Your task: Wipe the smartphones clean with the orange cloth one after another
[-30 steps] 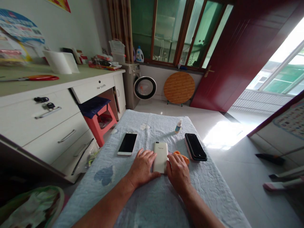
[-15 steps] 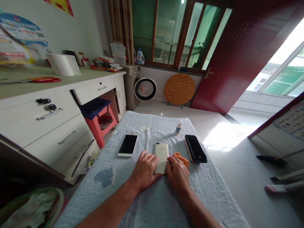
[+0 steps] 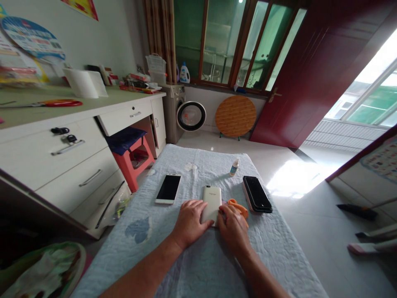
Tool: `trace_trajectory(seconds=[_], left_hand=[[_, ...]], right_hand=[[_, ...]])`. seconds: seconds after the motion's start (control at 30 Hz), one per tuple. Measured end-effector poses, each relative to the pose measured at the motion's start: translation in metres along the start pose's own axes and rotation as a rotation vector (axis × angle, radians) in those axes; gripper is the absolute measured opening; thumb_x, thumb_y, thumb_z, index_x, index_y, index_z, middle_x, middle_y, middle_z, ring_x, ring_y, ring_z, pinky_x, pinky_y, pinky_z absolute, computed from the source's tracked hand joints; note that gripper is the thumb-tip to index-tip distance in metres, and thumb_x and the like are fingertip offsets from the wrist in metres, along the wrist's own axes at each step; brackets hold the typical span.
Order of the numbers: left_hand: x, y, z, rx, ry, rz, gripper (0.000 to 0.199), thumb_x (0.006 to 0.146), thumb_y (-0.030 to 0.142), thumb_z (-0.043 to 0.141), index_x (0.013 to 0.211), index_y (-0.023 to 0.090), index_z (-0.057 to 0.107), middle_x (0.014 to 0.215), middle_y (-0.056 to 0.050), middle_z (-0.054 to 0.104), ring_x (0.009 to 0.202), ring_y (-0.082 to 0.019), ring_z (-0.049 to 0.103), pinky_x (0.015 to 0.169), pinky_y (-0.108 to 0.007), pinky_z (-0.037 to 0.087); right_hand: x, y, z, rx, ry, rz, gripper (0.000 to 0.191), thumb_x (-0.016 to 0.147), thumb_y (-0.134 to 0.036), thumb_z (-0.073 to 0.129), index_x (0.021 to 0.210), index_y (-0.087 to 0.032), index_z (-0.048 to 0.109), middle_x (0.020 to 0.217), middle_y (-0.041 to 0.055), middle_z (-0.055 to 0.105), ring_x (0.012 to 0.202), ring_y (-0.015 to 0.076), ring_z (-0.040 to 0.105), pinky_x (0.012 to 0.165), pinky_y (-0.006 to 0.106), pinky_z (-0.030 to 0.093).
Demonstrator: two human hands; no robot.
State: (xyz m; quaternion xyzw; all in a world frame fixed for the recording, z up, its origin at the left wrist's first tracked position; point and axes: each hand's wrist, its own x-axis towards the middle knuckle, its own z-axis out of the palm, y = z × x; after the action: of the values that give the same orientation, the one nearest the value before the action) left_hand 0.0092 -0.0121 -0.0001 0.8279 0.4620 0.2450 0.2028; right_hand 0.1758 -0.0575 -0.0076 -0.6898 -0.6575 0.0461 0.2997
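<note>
A white smartphone lies back side up on the light blue quilted cover, its camera at the upper left corner. My left hand grips its left edge, fingers along the side and thumb at the lower end. On the opposite edge, my right hand holds it with curled fingers. An orange cloth sits bunched beside and partly behind my right hand; whether the hand also touches it, I cannot tell. Left of the hands lies a white phone with a dark screen. To the right is a black phone, stacked on something pinkish.
A small spray bottle stands toward the far right of the quilted cover. Along the left runs a white desk with drawers, a red stool tucked under it. A front-loading washer stands behind with its door open.
The camera view has shifted slightly. My left fingers have drawn in a little and lie flatter by the white smartphone's left edge; both hands stay on it.
</note>
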Motion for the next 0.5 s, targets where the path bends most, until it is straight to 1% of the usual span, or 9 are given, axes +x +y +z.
trace_trajectory(seconds=[0.1,0.17,0.23,0.3,0.33,0.4,0.43,0.5], left_hand=[[0.001,0.003,0.0,-0.129,-0.004,-0.103,0.034,0.081,0.026,0.059,0.113,0.019,0.062,0.116,-0.009,0.065,0.109,-0.027,0.057,0.097,-0.042,0.042],[0.003,0.003,-0.001,-0.268,-0.041,-0.163,0.036,0.083,0.022,0.052,0.118,0.017,0.058,0.116,-0.009,0.064,0.099,-0.023,0.06,0.093,-0.038,0.045],[0.005,0.001,-0.001,-0.433,-0.073,-0.232,0.038,0.084,0.021,0.048,0.121,0.015,0.053,0.117,-0.01,0.063,0.087,-0.019,0.062,0.086,-0.034,0.049],[0.008,-0.001,0.0,-0.585,-0.073,-0.306,0.039,0.084,0.02,0.047,0.122,0.015,0.05,0.117,-0.01,0.061,0.079,-0.016,0.062,0.079,-0.032,0.051],[0.009,-0.002,0.001,-0.65,-0.062,-0.342,0.039,0.083,0.019,0.046,0.122,0.015,0.049,0.116,-0.01,0.061,0.078,-0.015,0.062,0.077,-0.031,0.051],[0.01,-0.004,0.003,-0.75,-0.025,-0.413,0.04,0.083,0.018,0.047,0.123,0.015,0.047,0.11,-0.009,0.063,0.081,-0.016,0.063,0.077,-0.03,0.05],[0.01,-0.005,0.004,-0.808,-0.028,-0.443,0.043,0.084,0.019,0.047,0.127,0.015,0.044,0.107,-0.009,0.064,0.081,-0.016,0.063,0.076,-0.029,0.05],[0.01,-0.006,0.006,-0.902,-0.048,-0.464,0.052,0.088,0.022,0.044,0.137,0.014,0.031,0.101,-0.008,0.066,0.078,-0.015,0.063,0.073,-0.028,0.05]], right_hand=[[-0.001,-0.004,0.0,-0.041,-0.021,-0.032,0.019,0.084,-0.018,0.049,0.094,-0.022,0.065,0.104,0.0085,0.067,0.097,0.0221,0.06,0.082,0.032,0.044],[-0.001,-0.007,0.0,-0.045,-0.052,-0.043,0.019,0.084,-0.017,0.049,0.094,-0.022,0.064,0.104,0.0081,0.066,0.098,0.0225,0.059,0.084,0.032,0.043],[-0.001,-0.008,0.0,-0.045,-0.082,-0.053,0.018,0.083,-0.017,0.051,0.094,-0.023,0.064,0.103,0.0077,0.065,0.098,0.0228,0.057,0.085,0.033,0.042],[-0.001,-0.009,0.0,-0.042,-0.099,-0.065,0.017,0.082,-0.017,0.051,0.093,-0.023,0.063,0.1,0.0072,0.064,0.097,0.0224,0.056,0.084,0.033,0.042],[-0.001,-0.009,0.0,-0.038,-0.103,-0.074,0.017,0.082,-0.017,0.051,0.093,-0.023,0.063,0.098,0.0068,0.064,0.096,0.0219,0.056,0.084,0.032,0.042],[-0.001,-0.01,0.0,-0.021,-0.108,-0.094,0.017,0.082,-0.016,0.051,0.093,-0.023,0.062,0.096,0.0059,0.063,0.094,0.0209,0.056,0.084,0.031,0.042],[-0.002,-0.011,0.0,-0.01,-0.114,-0.107,0.018,0.081,-0.016,0.052,0.094,-0.023,0.062,0.097,0.0056,0.063,0.094,0.0205,0.056,0.084,0.031,0.042],[-0.002,-0.013,0.0,0.009,-0.127,-0.129,0.02,0.08,-0.015,0.052,0.097,-0.022,0.062,0.1,0.0055,0.063,0.095,0.0205,0.055,0.085,0.031,0.042]])
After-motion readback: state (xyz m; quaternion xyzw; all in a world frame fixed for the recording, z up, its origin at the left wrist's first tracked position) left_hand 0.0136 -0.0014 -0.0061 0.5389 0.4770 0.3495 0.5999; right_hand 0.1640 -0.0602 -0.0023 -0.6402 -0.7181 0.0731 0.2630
